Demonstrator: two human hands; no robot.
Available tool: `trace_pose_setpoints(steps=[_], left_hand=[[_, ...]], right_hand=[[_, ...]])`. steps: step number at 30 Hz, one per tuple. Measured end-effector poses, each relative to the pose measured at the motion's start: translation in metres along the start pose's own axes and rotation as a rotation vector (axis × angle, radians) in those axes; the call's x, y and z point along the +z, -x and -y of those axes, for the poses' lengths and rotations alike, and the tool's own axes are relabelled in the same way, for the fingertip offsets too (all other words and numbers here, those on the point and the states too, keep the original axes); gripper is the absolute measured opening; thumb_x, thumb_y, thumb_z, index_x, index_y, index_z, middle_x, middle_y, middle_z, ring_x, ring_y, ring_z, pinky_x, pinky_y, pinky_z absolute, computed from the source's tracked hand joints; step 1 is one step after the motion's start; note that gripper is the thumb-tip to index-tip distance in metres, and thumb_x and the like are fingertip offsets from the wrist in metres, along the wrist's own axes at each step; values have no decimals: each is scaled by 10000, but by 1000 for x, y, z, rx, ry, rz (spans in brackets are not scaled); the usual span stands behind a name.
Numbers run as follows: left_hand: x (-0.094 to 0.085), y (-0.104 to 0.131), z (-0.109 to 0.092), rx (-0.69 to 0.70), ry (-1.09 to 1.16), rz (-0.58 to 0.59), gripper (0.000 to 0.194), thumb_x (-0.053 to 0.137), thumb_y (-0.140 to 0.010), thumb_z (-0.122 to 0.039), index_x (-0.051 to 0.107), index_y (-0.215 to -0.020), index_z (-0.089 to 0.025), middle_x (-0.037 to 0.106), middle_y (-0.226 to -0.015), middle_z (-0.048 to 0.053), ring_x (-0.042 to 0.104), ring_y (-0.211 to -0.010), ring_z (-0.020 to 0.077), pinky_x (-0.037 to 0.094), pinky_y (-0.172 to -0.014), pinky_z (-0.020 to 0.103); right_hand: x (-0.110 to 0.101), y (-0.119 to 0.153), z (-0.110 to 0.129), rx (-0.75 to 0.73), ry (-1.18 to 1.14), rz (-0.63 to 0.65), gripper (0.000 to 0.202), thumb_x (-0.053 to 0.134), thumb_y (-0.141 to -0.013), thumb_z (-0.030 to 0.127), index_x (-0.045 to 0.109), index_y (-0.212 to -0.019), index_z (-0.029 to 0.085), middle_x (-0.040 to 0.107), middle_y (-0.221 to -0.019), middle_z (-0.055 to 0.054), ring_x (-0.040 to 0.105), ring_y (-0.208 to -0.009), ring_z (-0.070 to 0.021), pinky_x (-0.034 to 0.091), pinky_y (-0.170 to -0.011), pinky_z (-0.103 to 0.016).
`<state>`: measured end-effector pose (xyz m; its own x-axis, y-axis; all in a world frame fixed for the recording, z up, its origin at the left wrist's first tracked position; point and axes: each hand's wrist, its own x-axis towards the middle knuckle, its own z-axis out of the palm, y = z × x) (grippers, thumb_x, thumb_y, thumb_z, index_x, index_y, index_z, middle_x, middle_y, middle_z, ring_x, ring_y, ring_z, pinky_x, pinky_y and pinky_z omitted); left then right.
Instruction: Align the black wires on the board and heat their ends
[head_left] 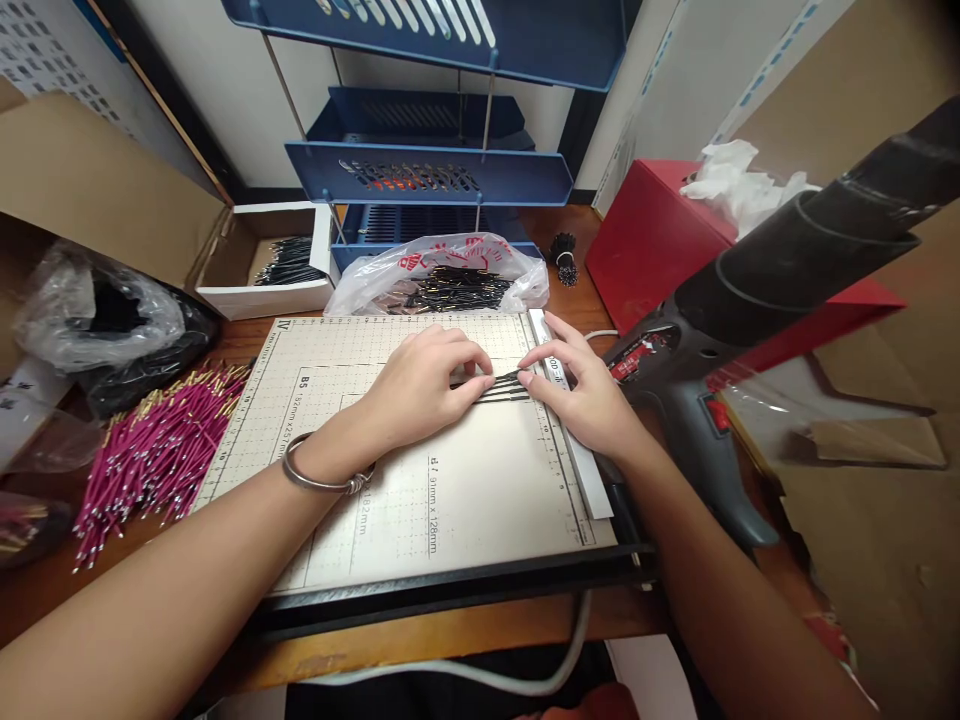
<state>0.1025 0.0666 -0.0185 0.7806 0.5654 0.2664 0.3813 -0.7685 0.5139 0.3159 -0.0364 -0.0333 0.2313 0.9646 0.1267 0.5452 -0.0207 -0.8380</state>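
Note:
Several thin black cords (504,392) lie side by side on a cream cutting board (390,520) printed with a grid and rulers. My left hand (424,385) is over the cords' left part, its thumb and index finger pinched around them. At the cords' right ends, my right hand (581,390) has its thumb and index fingertip together on a cord. That hand rests across the white strip (589,475) along the board's right side. The cords' left ends are hidden under my left hand.
Magenta cords with gold ends (161,450) lie left of the board. Behind it are a white box (262,300), a plastic bag (360,285) of black cords and a blue rack (435,170). A grey and black power tool (697,420) and a red box (637,240) stand right.

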Motion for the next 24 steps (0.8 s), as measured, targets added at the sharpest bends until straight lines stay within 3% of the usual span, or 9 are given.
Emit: trace_pose_setpoints(steps=[13,21,24], left_hand=[[0,0,-1,-2,7,9,149,700,-989,-314,797,-990,-201,728,-909,42,636,-901,228,440,-860,386],[0,-5,-5,-130,79,44,127,718,-968,-306,797,-991,-210,726,-882,19,630,-863,206,433,-837,364],[1,-7,-7,-173,84,42,120,743,-951,-306,798,-999,-211,724,-881,15,629,-859,203,424,-824,356]], right_hand=[[0,-8,-9,8,-61,-43,221,728,-868,420,812,-961,239,442,-1733,-141,380,-1656,-331,265,-1357,-570],[-1,-6,-7,0,-37,-10,203,757,-816,429,785,-905,249,425,-1745,-113,350,-1669,-329,218,-1369,-569],[-1,-6,-8,4,-53,9,244,763,-805,429,782,-966,247,404,-1755,-119,318,-1684,-333,209,-1373,-569]])
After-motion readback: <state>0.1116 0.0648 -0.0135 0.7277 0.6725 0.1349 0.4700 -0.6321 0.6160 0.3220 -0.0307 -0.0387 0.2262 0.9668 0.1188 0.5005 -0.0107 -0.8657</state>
